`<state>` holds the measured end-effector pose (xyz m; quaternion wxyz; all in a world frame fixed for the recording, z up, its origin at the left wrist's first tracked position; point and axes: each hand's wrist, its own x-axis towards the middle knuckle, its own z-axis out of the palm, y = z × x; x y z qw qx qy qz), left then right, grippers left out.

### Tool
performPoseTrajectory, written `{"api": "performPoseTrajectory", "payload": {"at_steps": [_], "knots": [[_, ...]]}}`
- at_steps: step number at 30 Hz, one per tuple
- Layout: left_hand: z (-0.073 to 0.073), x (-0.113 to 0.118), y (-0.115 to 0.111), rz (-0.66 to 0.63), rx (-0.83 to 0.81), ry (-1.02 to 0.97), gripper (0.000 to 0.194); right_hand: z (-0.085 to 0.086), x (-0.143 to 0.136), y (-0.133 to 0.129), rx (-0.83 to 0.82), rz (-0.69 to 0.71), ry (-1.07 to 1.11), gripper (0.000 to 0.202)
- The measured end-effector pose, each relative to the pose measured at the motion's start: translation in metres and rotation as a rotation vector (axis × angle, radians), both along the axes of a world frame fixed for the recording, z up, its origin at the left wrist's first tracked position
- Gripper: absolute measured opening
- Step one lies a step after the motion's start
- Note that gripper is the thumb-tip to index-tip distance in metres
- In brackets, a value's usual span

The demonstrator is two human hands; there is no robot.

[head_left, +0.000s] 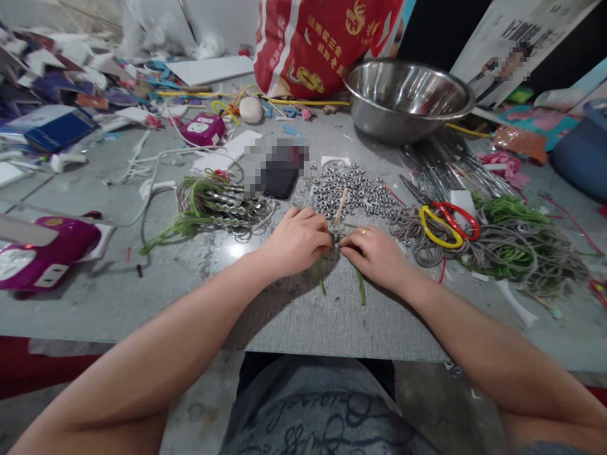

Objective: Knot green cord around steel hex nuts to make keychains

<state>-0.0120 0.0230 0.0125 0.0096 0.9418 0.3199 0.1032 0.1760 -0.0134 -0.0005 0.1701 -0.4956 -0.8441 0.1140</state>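
Note:
My left hand (300, 239) and my right hand (372, 254) meet close together over the table, their fingers pinched on a thin cord. Two green cord ends (361, 288) hang toward me, one below each hand. The small section between my fingertips is too fine to make out. Just beyond my hands lies a spread of small metal nuts (332, 188), with a thin wooden stick (341, 205) on it. To the left is a bundle of green and grey cords (202, 199) with metal pieces braided in. A heap of loose grey and green cords (512, 243) lies on the right.
Scissors (443, 224) with red and yellow handles rest on the right heap. Behind stand a steel bowl (408, 123) and a red bag (303, 57). A dark phone (279, 177), a purple power socket (47, 253) with its cable and scattered scraps occupy the left.

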Motion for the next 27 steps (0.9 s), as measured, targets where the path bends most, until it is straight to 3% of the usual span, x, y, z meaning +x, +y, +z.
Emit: {"api": "performPoseTrajectory", "payload": {"at_steps": [11,27], "knots": [[-0.011,0.004,0.002,0.035,-0.008,-0.084,0.013,-0.002,0.001,0.000,0.005,0.001,-0.006,0.016],[-0.015,0.006,0.002,0.027,-0.049,-0.125,0.011,-0.005,0.000,-0.001,0.080,0.004,-0.054,0.021]]}}
